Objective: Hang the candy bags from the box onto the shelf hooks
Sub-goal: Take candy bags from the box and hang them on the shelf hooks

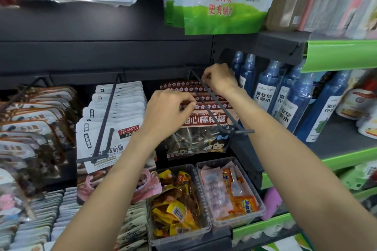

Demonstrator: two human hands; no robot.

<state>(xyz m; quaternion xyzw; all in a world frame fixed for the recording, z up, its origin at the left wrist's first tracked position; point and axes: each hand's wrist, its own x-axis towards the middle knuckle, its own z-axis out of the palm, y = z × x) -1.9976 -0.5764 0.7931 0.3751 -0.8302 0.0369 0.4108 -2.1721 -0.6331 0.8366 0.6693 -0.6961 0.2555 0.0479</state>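
Observation:
Several lollipop candy bags (206, 122) with dark red flowered tops hang on a black two-rod shelf hook (216, 104) in the middle of the shelf. My left hand (169, 112) pinches the top edge of the front bag at its left side. Further back, my right hand (219, 78) pinches the top of a rear bag right beside the hook's rod. The box is not in view.
White milk-candy bags (114, 120) hang on the hook to the left, brown-edged bags (34, 120) further left. Two clear bins of small sweets (206, 195) sit below. Blue bottles (285, 96) stand on the green-edged shelf to the right. Green-white bags (220, 0) hang overhead.

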